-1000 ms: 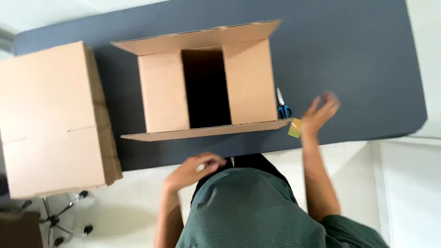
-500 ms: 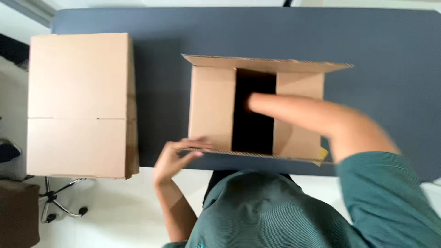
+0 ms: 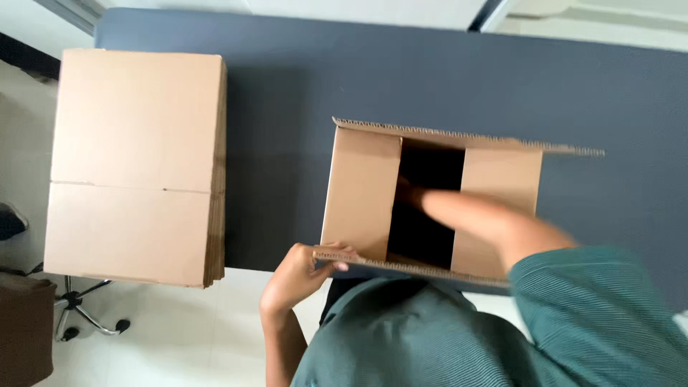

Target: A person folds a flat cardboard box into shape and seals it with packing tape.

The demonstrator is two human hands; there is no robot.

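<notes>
An open cardboard box (image 3: pixel 362 193) stands on the dark grey table (image 3: pixel 287 79), its flaps spread and its inside dark. My left hand (image 3: pixel 297 272) grips the near flap's edge at the box's near-left corner. From the right, my right arm in a green sleeve reaches across the near flap. My right hand (image 3: pixel 410 193) is down in the dark opening, blurred, and whether it holds anything is hidden.
A stack of flattened cardboard boxes (image 3: pixel 136 165) lies on the table's left end, overhanging the near edge. Below it on the pale floor are a chair's wheeled base (image 3: pixel 79 319) and a brown object (image 3: pixel 25 333).
My right hand left the table at the box's right side, swung over the near flap and went down into the box. My left hand rose from the table edge to the box's near flap.
</notes>
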